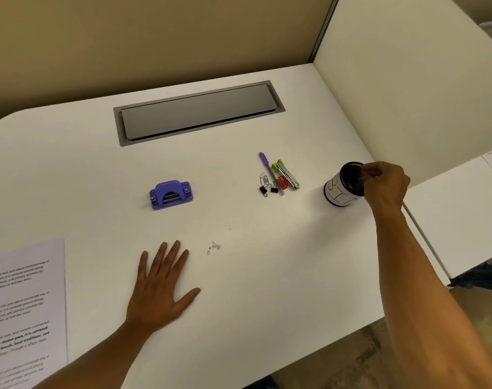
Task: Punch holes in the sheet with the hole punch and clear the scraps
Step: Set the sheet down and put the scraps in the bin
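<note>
A purple hole punch (171,194) stands on the white desk (253,290), left of centre. The printed sheet (23,307) lies at the desk's near left edge. Several tiny paper scraps (214,247) lie in a small cluster near the middle. My left hand (162,287) rests flat on the desk, fingers spread, just left of the scraps and holding nothing. My right hand (385,183) is at the far right, its fingertips pinched together over the rim of a tilted black mesh cup (342,184) with a white label. Whether anything is pinched between the fingers is too small to tell.
A grey cable hatch (198,113) is set into the desk at the back. A purple pen (268,169), a stapler (287,175), paper clips and binder clips (267,184) lie together right of centre. Beige partition walls stand behind and to the right.
</note>
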